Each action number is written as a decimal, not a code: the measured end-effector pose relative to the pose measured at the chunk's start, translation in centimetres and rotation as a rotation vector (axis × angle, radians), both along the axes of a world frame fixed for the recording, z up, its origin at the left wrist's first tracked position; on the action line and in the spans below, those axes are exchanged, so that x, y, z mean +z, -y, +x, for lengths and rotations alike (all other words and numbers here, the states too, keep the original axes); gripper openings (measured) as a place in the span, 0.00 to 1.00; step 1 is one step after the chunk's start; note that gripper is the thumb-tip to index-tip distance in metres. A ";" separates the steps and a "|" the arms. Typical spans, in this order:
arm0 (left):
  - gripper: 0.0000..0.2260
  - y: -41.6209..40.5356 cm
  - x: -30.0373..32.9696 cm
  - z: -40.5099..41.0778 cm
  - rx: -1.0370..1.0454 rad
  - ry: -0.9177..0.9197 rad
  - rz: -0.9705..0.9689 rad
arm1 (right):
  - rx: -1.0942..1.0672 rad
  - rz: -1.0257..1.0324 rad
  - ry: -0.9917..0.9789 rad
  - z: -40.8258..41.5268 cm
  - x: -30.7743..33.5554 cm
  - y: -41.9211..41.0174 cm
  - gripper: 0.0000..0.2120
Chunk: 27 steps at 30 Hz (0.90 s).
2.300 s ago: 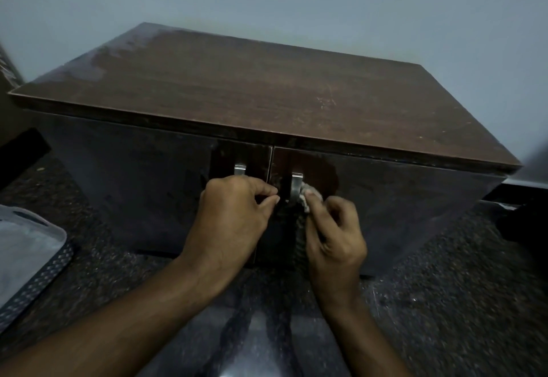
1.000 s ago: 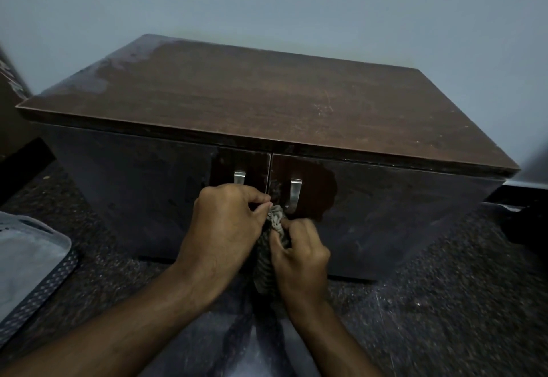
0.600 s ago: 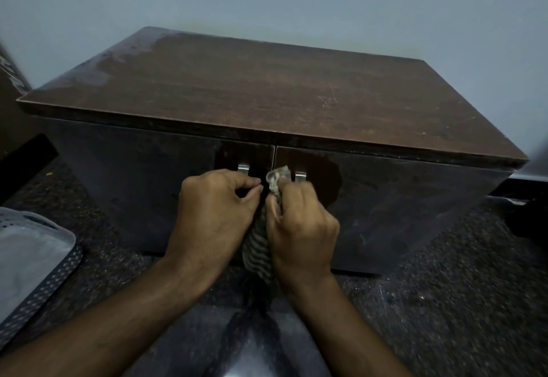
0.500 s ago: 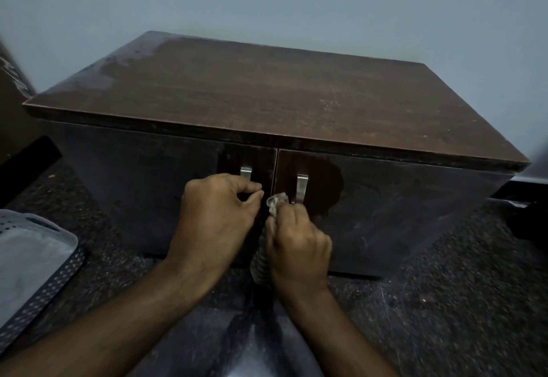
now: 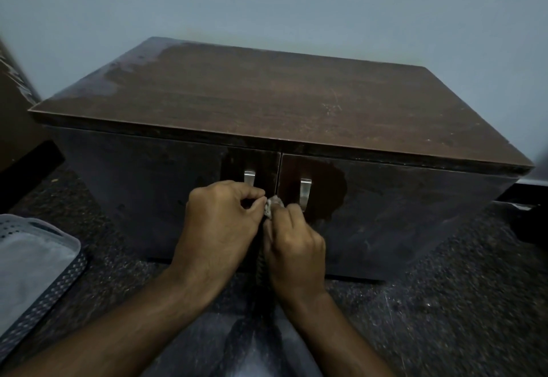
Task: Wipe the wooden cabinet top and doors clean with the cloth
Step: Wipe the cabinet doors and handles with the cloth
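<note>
Readable text: none found.
No lettering, label, brand or number legible on the cabinet [image 5: 267, 104], its door handles [image 5: 304, 191], or the basket [image 5: 44, 261].

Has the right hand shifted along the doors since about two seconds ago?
Yes. The right hand with the cloth has gone leftward, from over the right door handle to the seam beside it, leaving the handle uncovered.

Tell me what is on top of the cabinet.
Nothing stands on the cabinet top; only a pale hazy patch near its far left corner and faint scratches show. None of it is covered: both hands work lower, at the doors.
</note>
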<state>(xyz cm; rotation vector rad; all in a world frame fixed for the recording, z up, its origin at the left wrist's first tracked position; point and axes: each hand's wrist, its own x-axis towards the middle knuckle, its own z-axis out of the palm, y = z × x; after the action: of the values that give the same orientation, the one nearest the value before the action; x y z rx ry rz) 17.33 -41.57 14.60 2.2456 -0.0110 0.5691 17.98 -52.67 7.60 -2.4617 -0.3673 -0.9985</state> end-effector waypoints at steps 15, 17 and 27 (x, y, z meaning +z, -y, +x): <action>0.05 0.9 -0.8 -0.2 -0.079 -0.139 -0.004 | -0.029 0.064 0.018 -0.3 -3.5 3.5 0.10; 0.05 0.9 -0.7 -0.2 -0.082 -0.148 0.010 | -0.001 0.146 0.018 -0.6 -3.2 3.9 0.07; 0.06 0.8 -0.7 -0.2 -0.095 -0.147 0.008 | -0.104 0.521 0.092 -1.4 -0.3 3.8 0.09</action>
<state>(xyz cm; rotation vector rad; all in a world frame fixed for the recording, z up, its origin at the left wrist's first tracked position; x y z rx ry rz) 17.17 -42.32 13.91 2.2758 -0.0452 0.3522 16.63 -56.45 7.30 -1.9833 0.0006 -1.0905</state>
